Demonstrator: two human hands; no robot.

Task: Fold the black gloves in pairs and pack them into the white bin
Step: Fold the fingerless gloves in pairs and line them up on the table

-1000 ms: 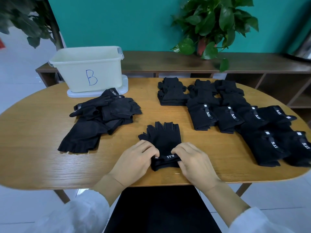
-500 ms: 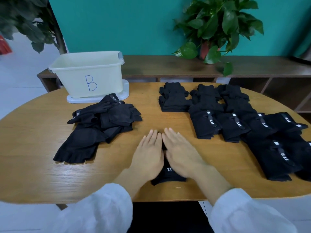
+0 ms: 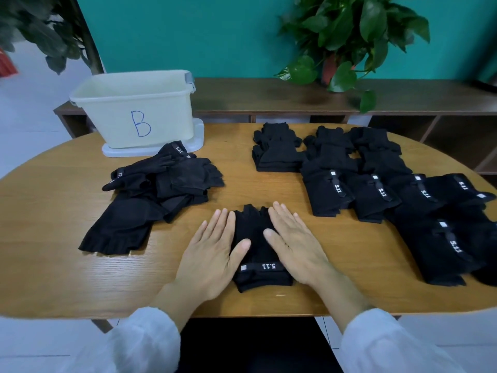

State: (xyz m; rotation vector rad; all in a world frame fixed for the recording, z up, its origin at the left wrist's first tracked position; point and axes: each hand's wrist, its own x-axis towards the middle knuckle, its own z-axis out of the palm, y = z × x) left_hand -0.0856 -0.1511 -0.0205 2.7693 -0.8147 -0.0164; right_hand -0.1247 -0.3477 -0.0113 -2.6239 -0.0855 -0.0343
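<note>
1. Two hands lay flat on one black knitted fingerless glove pair near the front edge of the oval wooden tabletop; the left hand pressed its left side and the right hand its right side, fingers straight and spread, gripping nothing.
2. The step in hand looked like smoothing this pair flat, its cuff with the white-lettered strap towards the front edge.
3. The next move probably called for folding the pair over and either setting it with the finished ones or carrying it to the bin; the soft knit would likely spring open unless pinched firmly at the fold.
4. A loose heap of unfolded black gloves lay towards the left side of the tabletop, so several pairs seemed left to do.
5. Rows of folded black glove pairs filled the right half, reaching the right edge.
6. The white plastic bin marked with a blue "B" stood at the back left corner on its white lid; what it held could not be seen.
7. Behind the tabletop ran a low dark wooden shelf unit against a teal wall, with a green leafy pot plant on it.
</note>
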